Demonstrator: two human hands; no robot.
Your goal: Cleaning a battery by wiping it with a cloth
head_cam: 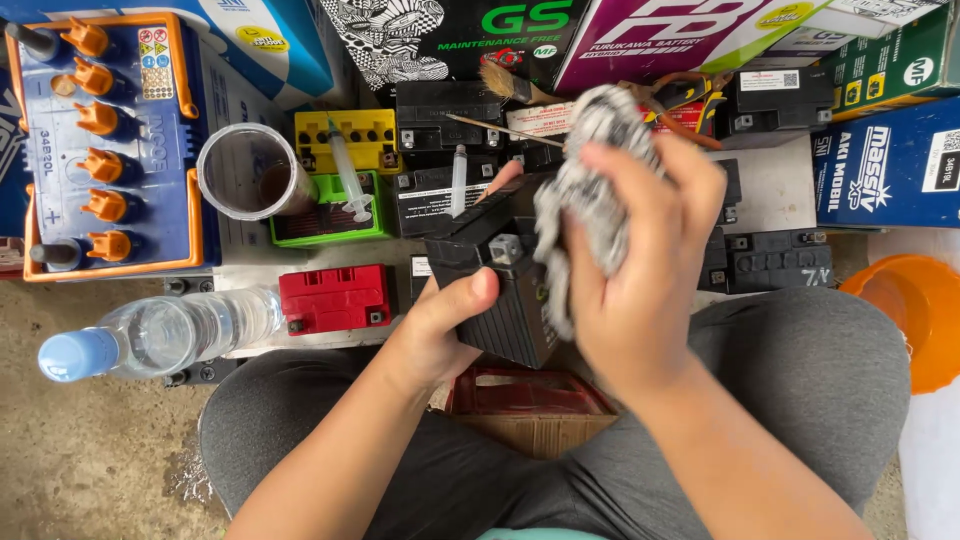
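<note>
My left hand point(440, 325) grips a small black battery point(490, 280) from below and the side, with the thumb near its metal terminal. It is tilted above my lap. A grey and white rag point(585, 180) is bunched in my right hand point(640, 270) and pressed against the battery's right side and top. I sit cross-legged in grey trousers, with both forearms reaching in from the bottom of the view.
A large blue battery with orange caps point(105, 150) lies at left, beside a clear cup point(245, 172) and a plastic water bottle point(160, 335). Red point(335, 298), yellow point(345, 135), green and several black small batteries, two syringes point(345, 170), a brush point(510, 85), boxes and an orange funnel point(910, 310) surround me.
</note>
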